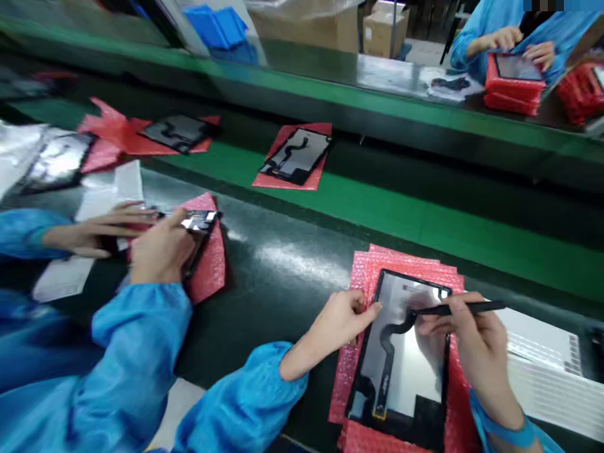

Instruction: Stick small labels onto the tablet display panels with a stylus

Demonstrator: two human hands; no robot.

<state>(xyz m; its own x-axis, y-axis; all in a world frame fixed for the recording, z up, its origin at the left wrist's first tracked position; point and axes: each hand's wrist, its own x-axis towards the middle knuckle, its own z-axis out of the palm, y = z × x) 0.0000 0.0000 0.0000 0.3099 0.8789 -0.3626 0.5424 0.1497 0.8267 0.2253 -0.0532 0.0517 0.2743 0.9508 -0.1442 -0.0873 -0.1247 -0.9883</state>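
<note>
A display panel [410, 371] lies back-up on a stack of pink bubble-wrap sheets [368, 277] at the near edge of the dark bench. A black flex cable [389, 340] curves across its silver back. My left hand [337, 324] pinches the panel's upper left edge with thumb and fingers closed. My right hand [472, 352] is closed round a thin black tool [467, 308], held level over the panel's top, its tip at the cable's upper end.
A co-worker's two hands [141, 242] at my left hold another panel on pink wrap. More panels [295, 157] on pink sheets ride the green belt [425, 220]. White trays [547, 358] sit at my right. Another person works on red stacks [512, 88] far right.
</note>
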